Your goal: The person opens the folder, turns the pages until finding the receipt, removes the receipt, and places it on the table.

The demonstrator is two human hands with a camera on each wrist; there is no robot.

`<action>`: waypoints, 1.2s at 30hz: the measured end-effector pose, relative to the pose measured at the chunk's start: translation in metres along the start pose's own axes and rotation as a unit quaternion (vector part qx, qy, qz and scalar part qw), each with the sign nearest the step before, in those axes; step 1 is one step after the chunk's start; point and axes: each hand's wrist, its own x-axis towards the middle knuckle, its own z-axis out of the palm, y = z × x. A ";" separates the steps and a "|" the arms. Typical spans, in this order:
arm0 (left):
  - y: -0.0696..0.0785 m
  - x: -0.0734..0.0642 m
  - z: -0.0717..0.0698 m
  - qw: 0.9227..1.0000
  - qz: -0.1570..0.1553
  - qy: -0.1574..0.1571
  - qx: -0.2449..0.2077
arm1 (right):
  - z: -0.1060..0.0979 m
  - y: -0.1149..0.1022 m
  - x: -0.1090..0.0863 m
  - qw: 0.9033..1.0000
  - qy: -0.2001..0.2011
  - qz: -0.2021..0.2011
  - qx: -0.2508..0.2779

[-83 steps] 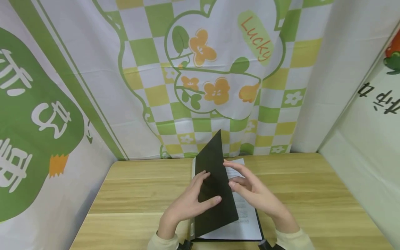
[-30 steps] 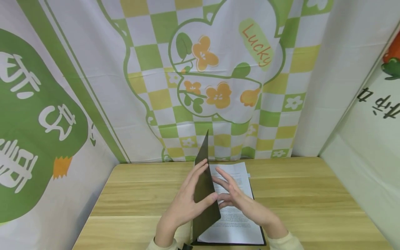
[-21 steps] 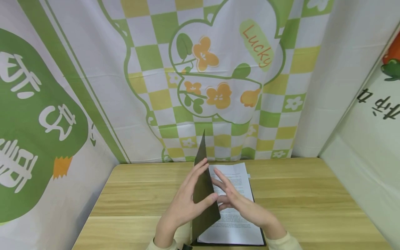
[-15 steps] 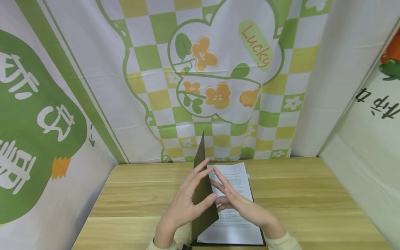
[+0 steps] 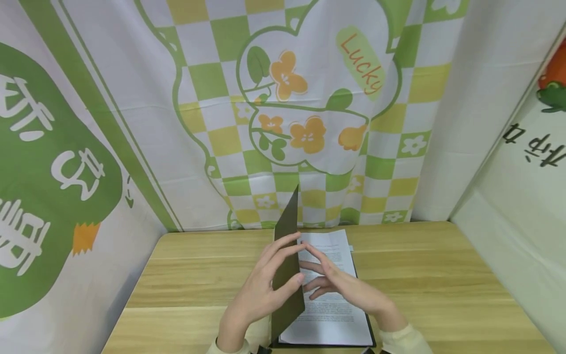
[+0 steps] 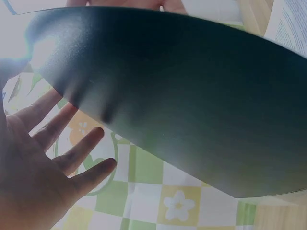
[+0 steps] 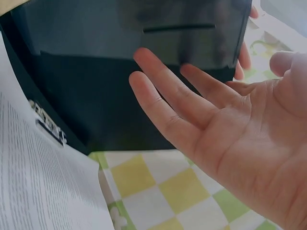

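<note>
A black clip folder (image 5: 289,219) lies on the table with its cover raised nearly upright. Printed sheets (image 5: 329,322) rest on its right side; a metal clip (image 7: 48,123) shows beside them in the right wrist view. My left hand (image 5: 261,287) is at the cover's outer side, fingers extended and spread near its free edge; whether they touch it is hard to tell. On the inner side, my right hand (image 5: 349,285) hovers palm toward the cover above the sheets, fingers loosely bent and holding nothing. Its index fingertip meets or nearly meets a left fingertip.
The wooden table (image 5: 190,280) extends to both sides of the folder. Behind it hangs a checked cloth (image 5: 212,128) printed with flowers, with more printed cloth at left and right. A small pale tab (image 5: 351,248) sticks out at the folder's right edge.
Since the earliest frame, the cover has swung leftward toward upright, uncovering more of the sheets. My right hand has left the cover's edge. Lately the cover's top corner has shifted slightly right.
</note>
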 end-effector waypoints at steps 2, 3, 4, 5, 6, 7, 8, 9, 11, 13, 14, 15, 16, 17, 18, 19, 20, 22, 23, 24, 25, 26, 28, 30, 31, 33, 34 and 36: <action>0.000 0.000 0.000 1.000 -0.005 -0.003 -0.001 | -0.004 0.001 -0.001 1.000 0.001 -0.005 0.004; 0.000 -0.001 -0.001 1.000 -0.007 -0.004 -0.001 | -0.006 0.002 -0.001 1.000 0.001 -0.011 0.004; 0.000 -0.001 -0.001 1.000 -0.011 -0.005 0.000 | -0.008 0.002 -0.001 1.000 0.001 -0.016 0.004; 0.000 -0.001 -0.002 1.000 -0.016 -0.006 0.000 | -0.011 0.003 -0.001 1.000 0.001 -0.019 0.003; 0.001 -0.001 -0.002 1.000 -0.020 -0.006 0.001 | -0.013 0.004 -0.001 1.000 0.002 -0.020 0.001; 0.001 -0.001 -0.003 1.000 -0.024 -0.007 0.001 | -0.016 0.005 -0.002 1.000 0.003 -0.020 0.001; 0.001 -0.002 -0.005 1.000 -0.029 -0.008 0.002 | -0.019 0.006 -0.002 1.000 0.005 -0.018 0.001; 0.001 -0.002 -0.006 0.999 -0.035 -0.008 0.003 | -0.022 0.007 -0.002 1.000 0.009 -0.013 0.003; 0.002 -0.003 -0.009 0.999 -0.045 -0.008 0.007 | -0.029 0.010 -0.004 1.000 0.020 -0.005 0.007; 0.003 -0.004 -0.013 0.998 -0.055 -0.007 0.012 | -0.036 0.014 -0.005 0.999 0.032 -0.001 0.007; 0.004 -0.005 -0.015 0.998 -0.060 -0.006 0.015 | -0.040 0.016 -0.006 0.999 0.039 0.002 0.005; 0.004 -0.005 -0.017 0.998 -0.063 -0.005 0.016 | -0.043 0.018 -0.007 0.999 0.046 0.003 0.003; 0.005 -0.006 -0.019 0.998 -0.067 -0.004 0.018 | -0.046 0.021 -0.008 0.999 0.053 0.004 -0.002; 0.005 -0.007 -0.021 0.997 -0.071 -0.003 0.017 | -0.049 0.023 -0.009 0.998 0.061 0.009 -0.004; 0.006 -0.008 -0.023 0.997 -0.075 -0.002 0.017 | -0.052 0.025 -0.009 0.998 0.067 0.015 -0.005; 0.006 -0.009 -0.025 0.997 -0.079 0.000 0.015 | -0.055 0.026 -0.010 0.997 0.071 0.019 -0.004; 0.006 -0.010 -0.027 0.996 -0.084 0.001 0.013 | -0.057 0.027 -0.011 0.997 0.075 0.026 -0.003; 0.006 -0.011 -0.032 0.996 -0.091 0.004 0.009 | -0.061 0.029 -0.013 0.996 0.078 0.039 0.002; 0.006 -0.012 -0.034 0.996 -0.094 0.006 0.009 | -0.062 0.029 -0.015 0.996 0.079 0.044 0.005; 0.006 -0.013 -0.036 0.995 -0.097 0.008 0.009 | -0.064 0.029 -0.017 0.996 0.077 0.047 0.005; 0.006 -0.014 -0.038 0.995 -0.100 0.009 0.009 | -0.065 0.029 -0.019 0.996 0.076 0.050 0.003; 0.006 -0.014 -0.040 0.995 -0.102 0.010 0.009 | -0.066 0.028 -0.021 0.996 0.075 0.053 0.002; 0.006 -0.016 -0.043 0.994 -0.108 0.011 0.008 | -0.067 0.026 -0.024 0.996 0.074 0.057 -0.002; 0.004 -0.018 -0.046 0.994 -0.108 0.012 0.003 | -0.067 0.025 -0.026 0.996 0.072 0.059 -0.008; 0.004 -0.019 -0.047 0.994 -0.110 0.013 0.001 | -0.066 0.024 -0.027 0.996 0.072 0.060 -0.010; 0.002 -0.020 -0.050 0.994 -0.107 0.013 0.000 | -0.066 0.024 -0.027 0.995 0.073 0.061 -0.013; 0.001 -0.021 -0.050 0.994 -0.105 0.013 -0.001 | -0.066 0.024 -0.027 0.995 0.073 0.062 -0.014; 0.000 -0.022 -0.052 0.994 -0.104 0.014 -0.002 | -0.066 0.024 -0.027 0.995 0.075 0.064 -0.017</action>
